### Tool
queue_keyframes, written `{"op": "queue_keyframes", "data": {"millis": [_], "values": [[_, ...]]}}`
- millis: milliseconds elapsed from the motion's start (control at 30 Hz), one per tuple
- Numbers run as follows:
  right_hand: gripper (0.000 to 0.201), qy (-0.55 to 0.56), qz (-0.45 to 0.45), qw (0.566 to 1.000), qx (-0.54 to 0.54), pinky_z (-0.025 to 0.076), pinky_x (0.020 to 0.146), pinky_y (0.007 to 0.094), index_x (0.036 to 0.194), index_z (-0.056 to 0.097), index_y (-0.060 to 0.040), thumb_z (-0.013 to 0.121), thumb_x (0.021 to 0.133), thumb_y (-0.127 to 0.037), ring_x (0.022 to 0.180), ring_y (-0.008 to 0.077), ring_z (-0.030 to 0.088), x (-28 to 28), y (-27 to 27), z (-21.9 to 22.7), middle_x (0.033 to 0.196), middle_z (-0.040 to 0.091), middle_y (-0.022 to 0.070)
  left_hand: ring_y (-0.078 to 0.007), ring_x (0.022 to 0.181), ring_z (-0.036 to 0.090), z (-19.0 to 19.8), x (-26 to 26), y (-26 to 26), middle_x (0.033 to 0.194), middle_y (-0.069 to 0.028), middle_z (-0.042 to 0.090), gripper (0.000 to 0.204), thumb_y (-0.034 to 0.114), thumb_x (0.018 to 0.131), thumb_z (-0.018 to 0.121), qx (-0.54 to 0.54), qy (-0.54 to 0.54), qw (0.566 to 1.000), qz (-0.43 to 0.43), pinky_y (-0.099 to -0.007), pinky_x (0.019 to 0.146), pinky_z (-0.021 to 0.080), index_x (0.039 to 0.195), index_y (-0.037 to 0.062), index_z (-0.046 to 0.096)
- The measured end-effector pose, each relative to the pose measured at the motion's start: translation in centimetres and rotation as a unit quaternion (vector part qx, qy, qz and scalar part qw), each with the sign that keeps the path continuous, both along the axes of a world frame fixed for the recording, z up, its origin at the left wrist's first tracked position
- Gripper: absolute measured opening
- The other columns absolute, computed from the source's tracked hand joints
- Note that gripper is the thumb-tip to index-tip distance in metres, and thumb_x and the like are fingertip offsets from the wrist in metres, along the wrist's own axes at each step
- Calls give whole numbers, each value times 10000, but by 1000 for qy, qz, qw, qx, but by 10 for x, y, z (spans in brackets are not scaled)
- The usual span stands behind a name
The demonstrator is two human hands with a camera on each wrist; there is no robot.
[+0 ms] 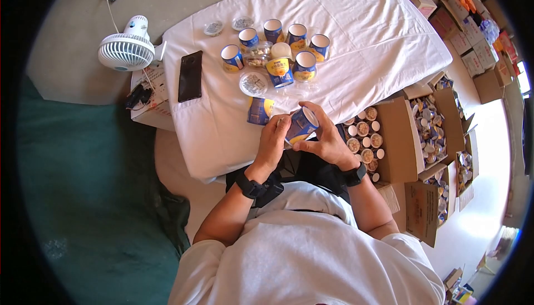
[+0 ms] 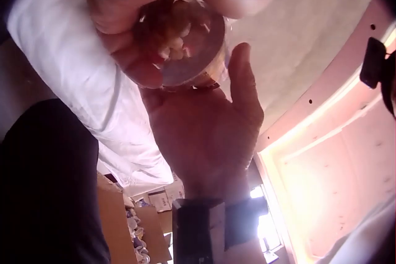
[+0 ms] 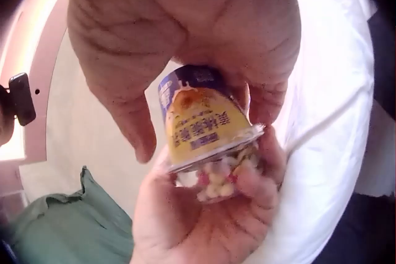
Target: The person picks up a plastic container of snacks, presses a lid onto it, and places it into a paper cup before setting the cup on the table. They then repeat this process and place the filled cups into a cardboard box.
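A blue-and-yellow printed yogurt cup (image 1: 301, 127) is between both hands over the table's near edge. Its clear topping tub (image 3: 218, 180), with pale and red pieces inside, shows below the label in the right wrist view. My left hand (image 1: 272, 141) grips this tub with curled fingers. Around the narrow blue end of the cup lies my right hand (image 1: 332, 142). In the right wrist view its thumb stands off from the label, while its other fingers touch the far side. Another printed cup (image 1: 259, 111) lies on its side just beyond the left hand.
Several similar cups (image 1: 278, 73) and clear tubs (image 1: 253, 84) cluster on the white cloth (image 1: 367, 43). A black phone (image 1: 190, 77) lies to the left, near a white fan (image 1: 127, 51). Cardboard boxes (image 1: 396, 141) filled with cups stand on the right.
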State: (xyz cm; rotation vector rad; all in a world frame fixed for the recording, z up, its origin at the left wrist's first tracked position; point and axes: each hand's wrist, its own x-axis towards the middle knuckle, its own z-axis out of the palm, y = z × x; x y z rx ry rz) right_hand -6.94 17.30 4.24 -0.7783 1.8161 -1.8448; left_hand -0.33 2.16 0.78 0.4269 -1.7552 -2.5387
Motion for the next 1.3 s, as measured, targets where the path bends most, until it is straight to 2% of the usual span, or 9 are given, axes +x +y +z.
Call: {"op": "queue_keyframes", "data": {"millis": [300,433,567,667,867,967,1067,1167,1300], "values": [[642,11,-168,983,75,466,839,296,1142,486,13,836,673,-249,974,166,571,7,-3,-10,1028,595,112,-153,979,602,15,2,8,1096,-89,566,376,380,973,431,136,18,991,-4,-312,756,538,1204,84,456],[569,-22,-102,992,-68,463,829,287,1174,483,-6,781,723,-185,993,166,558,4,4,3,1046,578,121,-158,919,620,10,4,-2,1065,-90,593,415,414,977,418,100,7,993,-58,-299,720,533,1209,72,453],[469,63,-31,996,52,479,830,292,1130,532,-1,752,746,-154,957,147,590,-5,11,2,1026,596,121,-154,824,626,-10,0,-7,1028,-93,613,436,437,984,388,132,17,986,-100,-278,667,525,1201,64,454],[458,-78,-84,987,111,490,810,302,1100,545,7,765,734,-160,928,153,605,-2,8,7,1023,601,119,-146,794,617,3,2,2,1001,-88,609,451,459,989,352,136,10,987,-78,-267,639,520,1179,65,461],[453,215,-95,969,68,512,726,291,1072,548,23,746,774,-255,812,169,641,-1,4,13,919,652,130,-126,696,613,6,-2,3,969,-77,579,533,534,970,322,8,2,999,-39,-239,597,525,1196,56,391],[480,263,-72,957,102,515,740,295,1083,541,27,749,773,-274,809,192,647,-1,9,16,909,650,135,-140,854,611,-6,0,-8,1066,-72,559,489,490,986,323,58,-11,990,-129,-284,679,534,1229,75,412],[515,-62,-85,992,71,507,774,310,1108,537,10,781,730,-241,875,228,638,3,11,6,982,610,137,-143,945,592,1,1,7,1085,-74,551,477,481,992,312,43,28,995,-84,-307,739,535,1219,74,413],[532,-53,-73,992,89,509,768,323,1119,545,-11,794,703,-228,874,259,639,-2,14,-2,993,596,137,-142,1017,565,5,1,11,1111,-74,539,468,470,996,309,23,27,998,-55,-306,803,519,1212,71,423],[525,219,-88,968,80,514,752,320,1123,562,-6,784,708,-238,843,251,650,3,11,15,966,617,140,-128,1017,561,1,-2,8,1133,-67,523,442,454,999,321,48,23,997,-49,-273,829,500,1213,80,421]]}}
